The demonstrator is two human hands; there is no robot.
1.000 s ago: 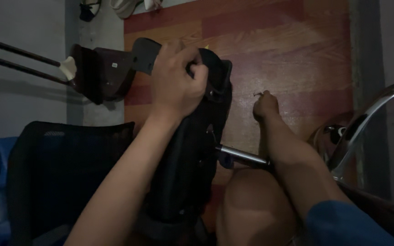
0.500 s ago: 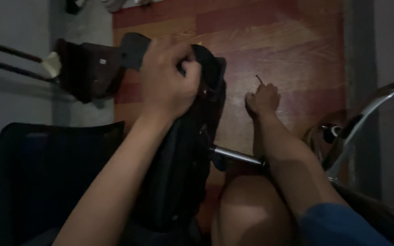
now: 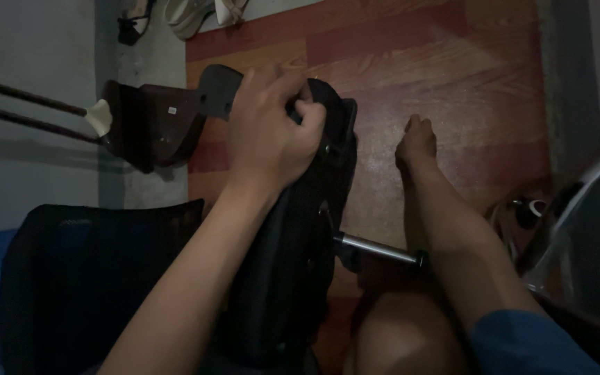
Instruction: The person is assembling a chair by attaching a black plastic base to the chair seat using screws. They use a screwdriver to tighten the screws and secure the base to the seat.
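Observation:
My left hand (image 3: 269, 135) is closed around the top edge of a black chair part (image 3: 293, 278) that stands upright on the floor between my knees. A grey flat tab (image 3: 217, 90) sticks out beside my thumb. A shiny metal rod (image 3: 376, 248) juts from the black part's side toward my right arm. My right hand (image 3: 417, 142) rests on the red-brown wooden floor (image 3: 453, 76) to the right of the part, fingers curled under. Whether it holds anything is hidden. My bare knee (image 3: 397, 337) shows at the bottom.
A black mesh chair back (image 3: 92, 278) lies at the lower left. A dark brown curved piece (image 3: 147, 125) with two thin dark poles (image 3: 22, 104) sits at the left. Shoes (image 3: 189, 14) lie at the top. A chrome chair leg (image 3: 578, 201) arcs at the right.
My left hand keeps its grip on the black part. A thin sliver that stuck up from my right hand's fingers no longer shows; the hand has settled on the floor.

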